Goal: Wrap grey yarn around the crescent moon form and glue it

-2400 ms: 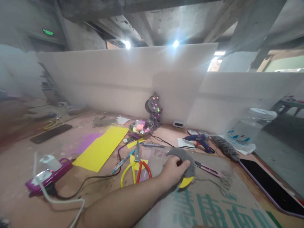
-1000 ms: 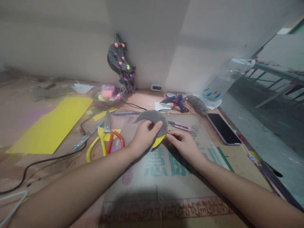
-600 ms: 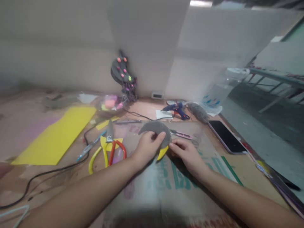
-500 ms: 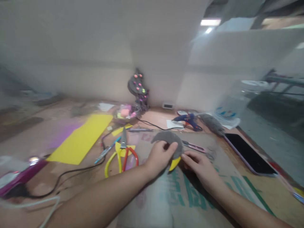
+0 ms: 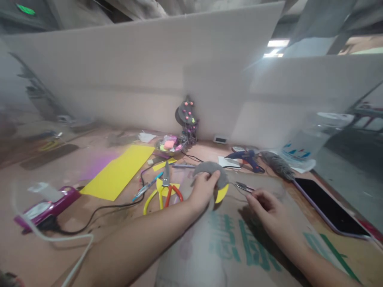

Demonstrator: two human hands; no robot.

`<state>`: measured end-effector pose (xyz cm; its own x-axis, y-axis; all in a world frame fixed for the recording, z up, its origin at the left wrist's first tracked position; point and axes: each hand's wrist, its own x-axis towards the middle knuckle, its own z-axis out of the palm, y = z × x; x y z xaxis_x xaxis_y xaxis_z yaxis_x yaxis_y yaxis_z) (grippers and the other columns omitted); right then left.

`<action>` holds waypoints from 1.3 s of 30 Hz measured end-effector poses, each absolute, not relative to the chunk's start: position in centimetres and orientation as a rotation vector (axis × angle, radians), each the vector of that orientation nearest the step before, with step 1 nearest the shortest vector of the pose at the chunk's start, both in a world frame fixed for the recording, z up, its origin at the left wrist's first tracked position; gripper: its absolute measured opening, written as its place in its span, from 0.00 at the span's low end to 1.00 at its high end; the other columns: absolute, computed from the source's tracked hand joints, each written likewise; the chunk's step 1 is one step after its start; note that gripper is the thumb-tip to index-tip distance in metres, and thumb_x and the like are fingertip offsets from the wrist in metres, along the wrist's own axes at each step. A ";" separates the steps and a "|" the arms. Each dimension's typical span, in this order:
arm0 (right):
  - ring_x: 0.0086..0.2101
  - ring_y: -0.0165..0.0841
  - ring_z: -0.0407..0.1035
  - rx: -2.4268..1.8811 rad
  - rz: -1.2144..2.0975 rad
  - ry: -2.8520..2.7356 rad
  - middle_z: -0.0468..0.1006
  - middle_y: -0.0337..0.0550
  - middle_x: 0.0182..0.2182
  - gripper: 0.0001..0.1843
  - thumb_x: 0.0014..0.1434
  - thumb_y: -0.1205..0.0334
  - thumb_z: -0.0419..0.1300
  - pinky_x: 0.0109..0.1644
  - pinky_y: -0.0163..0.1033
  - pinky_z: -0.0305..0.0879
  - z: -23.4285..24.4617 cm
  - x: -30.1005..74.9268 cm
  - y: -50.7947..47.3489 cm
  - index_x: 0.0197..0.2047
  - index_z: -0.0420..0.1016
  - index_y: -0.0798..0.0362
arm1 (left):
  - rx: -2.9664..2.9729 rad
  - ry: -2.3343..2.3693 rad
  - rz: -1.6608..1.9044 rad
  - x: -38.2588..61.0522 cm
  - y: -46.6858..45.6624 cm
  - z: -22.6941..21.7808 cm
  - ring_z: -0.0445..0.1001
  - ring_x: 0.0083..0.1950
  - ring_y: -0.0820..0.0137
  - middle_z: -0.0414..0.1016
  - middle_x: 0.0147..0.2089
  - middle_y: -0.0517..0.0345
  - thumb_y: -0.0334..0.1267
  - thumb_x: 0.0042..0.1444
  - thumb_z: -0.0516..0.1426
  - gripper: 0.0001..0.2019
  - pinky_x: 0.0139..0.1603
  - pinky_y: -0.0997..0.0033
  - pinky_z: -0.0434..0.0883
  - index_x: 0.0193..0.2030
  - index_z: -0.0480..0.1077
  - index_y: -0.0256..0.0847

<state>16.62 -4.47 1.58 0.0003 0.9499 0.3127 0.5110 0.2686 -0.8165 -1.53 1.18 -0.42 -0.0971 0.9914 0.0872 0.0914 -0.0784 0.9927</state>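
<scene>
My left hand is closed on a grey crescent-shaped felt piece, thumb on top. A yellow piece sticks out at the crescent's lower end. My right hand is apart from it to the right, thumb and forefinger pinched together. A thin dark line runs from near the crescent toward these fingertips; whether they hold it, I cannot tell. Just beyond them lies a slim pen-like tool, partly hidden by the hand. Beneath both hands is a cardboard sheet with green lettering.
Left of the hands lie scissors with yellow and red handles, a blue pen, and a yellow sheet. A purple power strip is farther left. Behind are a bowl and a glue gun. A phone lies right.
My right hand has drawn away from the crescent, to the right. My left hand still holds the crescent. The camera view has shifted, showing more of the background above.
</scene>
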 end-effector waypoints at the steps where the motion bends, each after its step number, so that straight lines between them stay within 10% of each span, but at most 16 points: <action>1: 0.21 0.30 0.61 -1.355 0.597 -1.646 0.65 0.36 0.18 0.20 0.57 0.45 0.56 0.24 0.35 0.59 2.0 16.7 -4.6 0.24 0.64 0.50 | 1.285 1.303 1.299 -1.6 1.3 -0.5 0.67 0.31 0.68 0.68 0.24 0.59 0.56 0.54 0.53 0.21 0.33 0.70 0.64 0.21 0.65 0.41; 14: 0.19 0.28 0.63 -1.290 0.679 -1.443 0.76 0.43 0.26 0.19 0.53 0.44 0.62 0.19 0.33 0.59 1.7 18.4 -2.8 0.29 0.70 0.52 | 1.339 1.280 1.275 -1.0 0.3 0.3 0.67 0.28 0.70 0.70 0.24 0.59 0.51 0.55 0.54 0.18 0.30 0.71 0.63 0.22 0.66 0.39; 18: 0.35 0.38 0.73 -1.243 0.487 -1.632 0.78 0.49 0.36 0.18 0.57 0.46 0.58 0.39 0.42 0.70 1.4 17.5 -3.4 0.26 0.72 0.52 | 1.402 1.240 1.283 -0.9 -0.2 0.5 0.70 0.30 0.69 0.72 0.26 0.58 0.51 0.56 0.54 0.17 0.32 0.70 0.65 0.24 0.68 0.39; 23: 0.49 0.44 0.71 -1.300 0.508 -1.784 0.78 0.48 0.48 0.19 0.59 0.49 0.58 0.55 0.52 0.64 1.1 17.0 -3.4 0.49 0.75 0.49 | 1.525 1.228 1.221 -1.0 -0.3 0.3 0.70 0.29 0.69 0.72 0.25 0.59 0.52 0.55 0.55 0.19 0.30 0.71 0.63 0.23 0.67 0.40; 39: 0.40 0.38 0.73 -1.126 0.588 -1.881 0.81 0.44 0.36 0.06 0.56 0.58 0.62 0.49 0.46 0.67 0.7 16.5 -3.4 0.34 0.77 0.51 | 1.740 1.280 1.197 -0.9 -1.1 0.8 0.60 0.23 0.75 0.60 0.19 0.65 0.52 0.56 0.54 0.22 0.25 0.72 0.55 0.18 0.58 0.40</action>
<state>16.48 -3.37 0.68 -0.2389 0.8739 0.4234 0.4773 0.4854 -0.7325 -0.87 -1.06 0.78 0.1024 0.9528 0.2858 0.3493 -0.3035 0.8865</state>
